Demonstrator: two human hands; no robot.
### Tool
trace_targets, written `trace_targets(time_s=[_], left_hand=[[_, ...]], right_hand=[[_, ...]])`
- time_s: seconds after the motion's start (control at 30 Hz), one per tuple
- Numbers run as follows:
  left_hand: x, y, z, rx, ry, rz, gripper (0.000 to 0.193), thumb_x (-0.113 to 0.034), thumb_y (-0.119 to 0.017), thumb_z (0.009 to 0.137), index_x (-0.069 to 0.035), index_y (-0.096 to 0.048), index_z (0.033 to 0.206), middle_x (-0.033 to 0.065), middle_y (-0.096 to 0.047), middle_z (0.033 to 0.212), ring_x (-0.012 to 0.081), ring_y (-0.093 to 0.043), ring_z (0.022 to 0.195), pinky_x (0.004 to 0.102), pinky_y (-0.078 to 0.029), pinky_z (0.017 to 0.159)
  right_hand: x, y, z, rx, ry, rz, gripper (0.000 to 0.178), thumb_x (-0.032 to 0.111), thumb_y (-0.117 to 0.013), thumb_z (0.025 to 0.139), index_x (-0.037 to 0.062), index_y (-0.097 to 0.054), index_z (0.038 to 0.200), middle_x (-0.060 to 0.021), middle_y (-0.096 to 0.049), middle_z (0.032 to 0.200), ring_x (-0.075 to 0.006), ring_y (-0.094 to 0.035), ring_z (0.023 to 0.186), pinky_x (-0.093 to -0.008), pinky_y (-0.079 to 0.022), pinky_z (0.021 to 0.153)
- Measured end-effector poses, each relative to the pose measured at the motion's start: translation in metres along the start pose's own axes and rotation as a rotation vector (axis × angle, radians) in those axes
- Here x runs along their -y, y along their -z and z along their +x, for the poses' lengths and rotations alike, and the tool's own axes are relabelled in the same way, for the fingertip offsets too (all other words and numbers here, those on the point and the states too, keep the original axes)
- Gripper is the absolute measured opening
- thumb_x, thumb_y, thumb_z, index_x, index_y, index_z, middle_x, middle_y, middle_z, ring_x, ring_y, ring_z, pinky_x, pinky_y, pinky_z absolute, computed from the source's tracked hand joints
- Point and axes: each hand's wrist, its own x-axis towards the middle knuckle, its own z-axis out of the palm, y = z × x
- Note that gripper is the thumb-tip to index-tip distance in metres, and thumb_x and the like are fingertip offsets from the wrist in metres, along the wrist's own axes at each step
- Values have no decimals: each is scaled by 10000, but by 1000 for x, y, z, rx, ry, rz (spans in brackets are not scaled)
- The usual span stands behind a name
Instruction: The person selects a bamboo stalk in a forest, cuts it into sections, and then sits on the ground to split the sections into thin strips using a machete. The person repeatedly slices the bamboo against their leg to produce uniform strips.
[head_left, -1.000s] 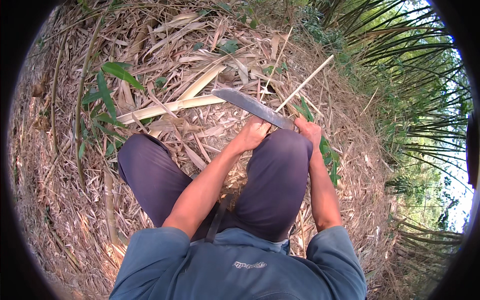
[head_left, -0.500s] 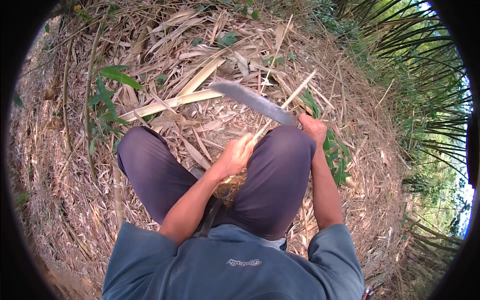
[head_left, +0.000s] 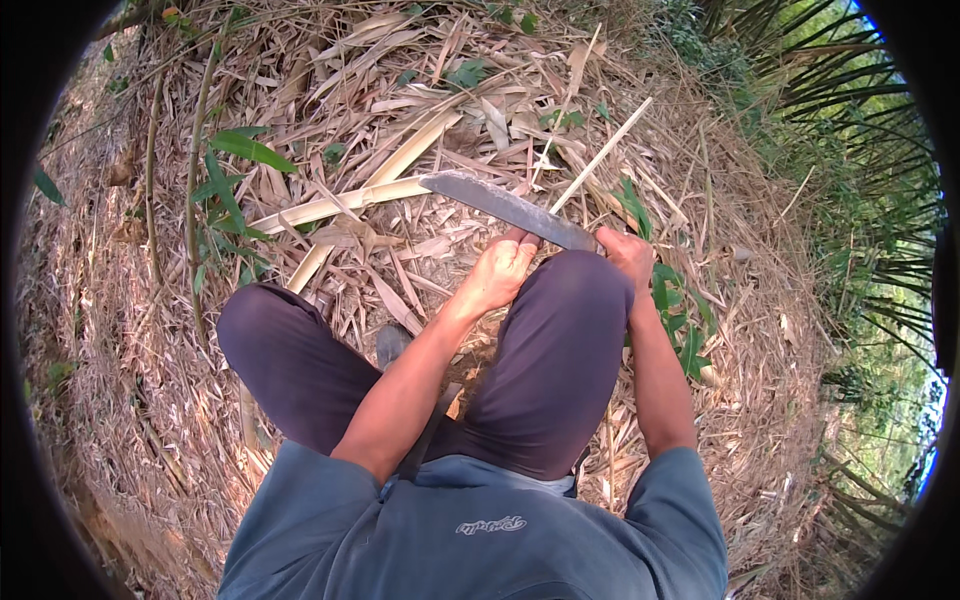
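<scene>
My right hand (head_left: 626, 258) is closed around the handle of a machete (head_left: 505, 205), just past my right knee. Its long grey blade points left, and the handle is hidden in my fist. A thin pale bamboo strip (head_left: 603, 155) slants up and right from behind the blade. My left hand (head_left: 503, 266) grips this strip close to the blade, left of the knee; the held end is covered by my fingers. The blade crosses over the strip and lies near or against it, but I cannot tell whether it cuts in.
Dry leaves (head_left: 370, 60) cover the ground. Split pale bamboo pieces (head_left: 345, 205) lie ahead to the left. Green-leaved stems (head_left: 225, 190) stand at the left, and a leafy plant (head_left: 680, 320) grows beside my right forearm. Dense palm-like fronds (head_left: 830, 75) rise at the far right.
My left hand has moved forward and right, up to the blade. The strip now reaches farther up and right beyond the machete. The blade, blurred before, is sharp now.
</scene>
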Motion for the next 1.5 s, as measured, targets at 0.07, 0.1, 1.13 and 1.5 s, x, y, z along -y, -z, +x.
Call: trace_targets(time_s=[0.07,0.1,1.13,1.5], left_hand=[[2,-4,0,-5,-24,22,410,-346,-433,1031,14,-598,1136,221,-661,942,326,-643,875,420,-479,797],[3,-5,5,97,46,136,409,-345,-432,1033,16,-597,1133,226,-659,936,335,-644,872,424,-478,797],[7,39,-12,-66,-131,-242,283,-204,-426,994,21,-597,1013,5,-477,677,88,-443,619,279,-377,571],[14,62,-96,170,241,-510,301,-314,-413,1016,-83,-491,840,-42,-438,651,53,-385,585,236,-309,529]], right_hand=[[-12,-2,1,43,20,3,258,340,-643,746,109,-528,728,-90,-564,626,-315,-585,550,-417,-442,509],[-16,-3,0,64,30,5,265,345,-642,745,109,-524,724,-92,-562,625,-316,-583,548,-417,-440,508],[59,2,15,41,-1,-87,318,349,-688,723,89,-505,725,-90,-520,602,-314,-564,553,-403,-428,503],[49,-5,3,36,-47,-169,372,413,-679,746,97,-484,715,-84,-536,609,-312,-572,564,-404,-433,518]])
